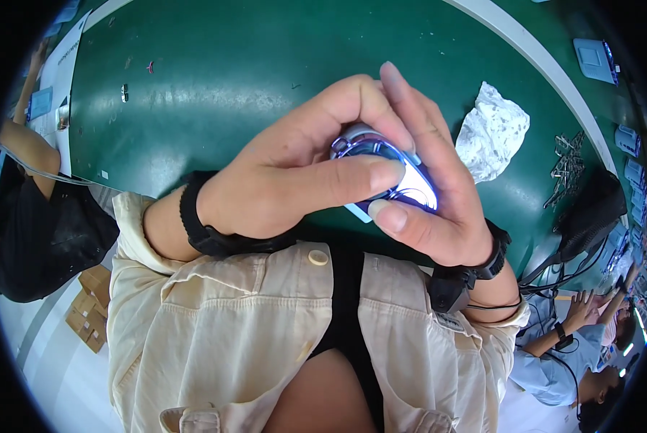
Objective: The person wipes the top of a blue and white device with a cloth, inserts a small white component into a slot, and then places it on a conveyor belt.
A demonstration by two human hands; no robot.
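Close in front of my chest, both hands hold a small rounded device [416,189] with a glossy purple-blue rim, light blue edges and a bright, shiny face. Its exact kind cannot be made out. My left hand [280,169] is closed round its left side, the thumb lying across the face and the fingers curled over the far edge. On the right side, my right hand [442,191] grips it with the thumb at the near edge and the fingers behind. Parts of the device are hidden under both hands.
On the green table [222,58], a crumpled whitish sheet [493,133] lies beyond my right hand, beside a pile of small metal pieces [567,166]. A black bundle [590,216] with cables sits at right. Several light blue devices [596,59] line the far right. People work on both sides.
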